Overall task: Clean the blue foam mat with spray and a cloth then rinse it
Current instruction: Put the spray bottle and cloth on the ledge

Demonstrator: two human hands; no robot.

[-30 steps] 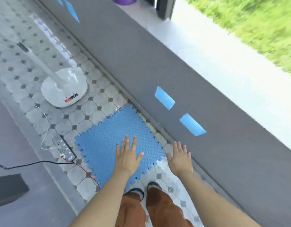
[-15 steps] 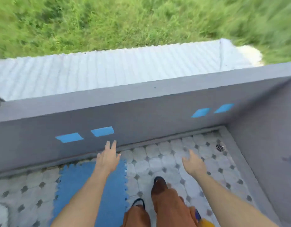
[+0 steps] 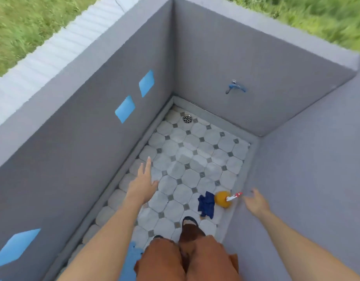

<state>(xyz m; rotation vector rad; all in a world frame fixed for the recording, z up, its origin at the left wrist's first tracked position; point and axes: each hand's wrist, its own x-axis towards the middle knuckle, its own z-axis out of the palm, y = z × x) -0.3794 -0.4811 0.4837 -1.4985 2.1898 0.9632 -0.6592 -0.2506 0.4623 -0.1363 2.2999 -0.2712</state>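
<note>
Only a corner of the blue foam mat (image 3: 132, 255) shows, on the tiled floor at the bottom edge behind my left forearm. A yellow spray bottle (image 3: 222, 198) with a red and white nozzle lies on the tiles by the right wall. A dark blue cloth (image 3: 206, 204) is crumpled just to its left. My left hand (image 3: 142, 184) is held out over the tiles, fingers apart, holding nothing. My right hand (image 3: 256, 202) hangs open just right of the bottle's nozzle, not touching it.
Grey walls close in the tiled corner on three sides. A blue tap (image 3: 234, 87) sticks out of the far wall. A round metal drain (image 3: 187, 119) sits in the far left floor corner. My feet and brown trousers (image 3: 187, 254) fill the bottom middle.
My view has swung right from the mat to the corner with the tap and drain. The cloth and bottle have come into view. Both hands stay empty.
</note>
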